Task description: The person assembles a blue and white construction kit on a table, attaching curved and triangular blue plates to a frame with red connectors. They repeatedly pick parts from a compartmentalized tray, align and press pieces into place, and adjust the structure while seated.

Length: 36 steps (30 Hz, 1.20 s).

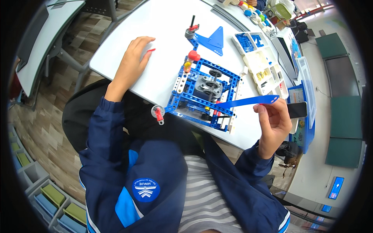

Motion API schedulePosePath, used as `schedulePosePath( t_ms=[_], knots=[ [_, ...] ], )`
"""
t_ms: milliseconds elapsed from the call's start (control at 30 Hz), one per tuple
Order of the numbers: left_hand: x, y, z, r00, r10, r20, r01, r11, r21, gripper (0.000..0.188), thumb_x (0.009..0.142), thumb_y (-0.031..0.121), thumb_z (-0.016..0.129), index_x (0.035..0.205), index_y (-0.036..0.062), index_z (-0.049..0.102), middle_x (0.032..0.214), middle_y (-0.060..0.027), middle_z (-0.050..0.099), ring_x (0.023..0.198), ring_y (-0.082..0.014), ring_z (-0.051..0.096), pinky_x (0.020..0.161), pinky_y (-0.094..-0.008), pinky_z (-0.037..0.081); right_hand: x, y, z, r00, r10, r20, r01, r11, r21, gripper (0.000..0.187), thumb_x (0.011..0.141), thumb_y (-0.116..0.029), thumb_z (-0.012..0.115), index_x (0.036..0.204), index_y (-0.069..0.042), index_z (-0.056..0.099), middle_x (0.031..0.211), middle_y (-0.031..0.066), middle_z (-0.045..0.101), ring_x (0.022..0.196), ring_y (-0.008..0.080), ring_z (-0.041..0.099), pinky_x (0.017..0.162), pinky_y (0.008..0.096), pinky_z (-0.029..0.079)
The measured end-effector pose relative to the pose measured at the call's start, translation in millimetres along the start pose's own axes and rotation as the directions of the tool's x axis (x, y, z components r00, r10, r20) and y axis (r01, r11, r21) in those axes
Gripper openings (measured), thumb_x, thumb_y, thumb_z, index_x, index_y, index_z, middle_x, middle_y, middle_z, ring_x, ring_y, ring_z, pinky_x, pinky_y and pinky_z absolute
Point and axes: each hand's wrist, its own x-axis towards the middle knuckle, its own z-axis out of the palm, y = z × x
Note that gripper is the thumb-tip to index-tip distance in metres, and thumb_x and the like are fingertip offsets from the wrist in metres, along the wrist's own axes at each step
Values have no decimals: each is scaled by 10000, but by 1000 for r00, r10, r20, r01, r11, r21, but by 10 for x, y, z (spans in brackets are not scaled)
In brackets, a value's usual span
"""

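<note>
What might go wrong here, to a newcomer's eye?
The blue model sits at the edge of the table, its red-and-grey wheel apparently jutting past; a bump might knock it.
The right hand holds the blue strip near one end, so it could swing into the model.
The small red piece by the left hand might easily get lost.

Count of items in view: left hand (pixel 134 60), one; right hand (pixel 274 126), one. Blue-framed model (pixel 210 88), one. Long blue strip (pixel 244 101), one. Loose red piece (pixel 151 50), one. Counter (pixel 165 23), one. Black slab (pixel 298 110), one. Round jacket badge (pixel 146 190), one. Green board panels (pixel 345 112), three. Small yellow parts (pixel 263 74): several, too small for an exact count.
</note>
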Motion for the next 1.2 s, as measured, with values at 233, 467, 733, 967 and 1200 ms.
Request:
schedulePosePath(
  t_ms=[233,467,733,967,1200],
  knots=[
    [104,278,-513,968,-251,13,251,961,-120,378,907,111,704,1276,65,640,1318,-104,634,1219,-264,604,1002,-387,502,3,34,-26,1000,-17,14,18,1000,-13,269,833,181,672,1064,43,663,1038,115,647,848,172,685,768,265,546],
    [948,1606,-638,708,706,14,-692,697,-187,426,838,-11,690,1233,148,720,1195,-83,678,1031,-275,660,885,-355,531,35,41,22,999,54,-2,-54,999,-10,222,861,148,676,1057,46,658,979,98,664,859,167,687,783,277,546],
    [947,2065,-342,204,957,206,-976,216,-37,45,756,138,707,714,124,704,978,-6,653,916,-189,664,803,-318,540,-50,4,-62,992,107,-66,-106,994,15,172,885,101,698,1049,50,687,988,85,708,882,143,676,818,266,519],
    [940,1914,-261,355,845,400,-903,421,-88,116,724,83,700,738,53,589,743,-45,594,749,-238,640,656,-359,527,-30,-27,31,994,102,-51,-98,992,76,161,875,116,698,1023,54,684,964,108,689,833,166,682,783,269,526],
    [920,1844,-310,632,688,357,-692,708,-140,147,712,20,744,849,-9,700,851,-183,699,840,-356,721,715,-421,592,-55,-122,179,984,174,-46,-167,978,126,150,872,120,697,1004,51,684,953,121,694,840,175,679,787,276,530]
  ],
)
